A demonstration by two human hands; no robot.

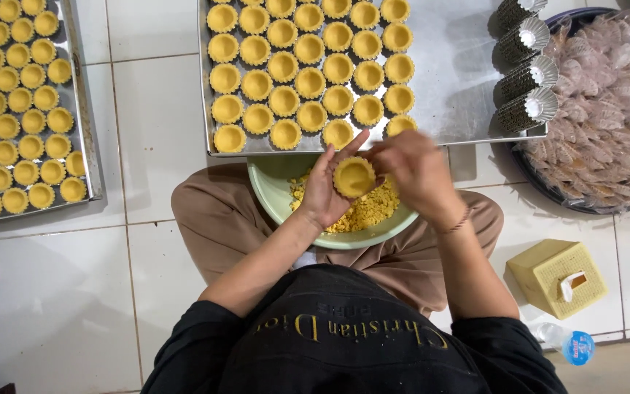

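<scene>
Left hand (324,191) cups a dough-lined tart mould (354,176), right hand (411,169) pressing its rim; the tray (461,87) looks two-thirds filled, crumbly dough (373,211) left in the bowl (275,193)

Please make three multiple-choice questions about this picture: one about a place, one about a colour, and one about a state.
1. Where is the bowl of crumbly dough?
A. on the person's lap
B. on the big tray
C. on the yellow box

2. What colour is the bowl?
A. red
B. pale green
C. black

3. What is the left hand doing?
A. resting flat on the floor
B. holding a tart shell
C. gripping a bottle

Answers: 1 A, the bowl sits between the knees, below the tray. 2 B, its rim is pale green. 3 B, the shell lies in the fingers, with the right hand at it.
</scene>
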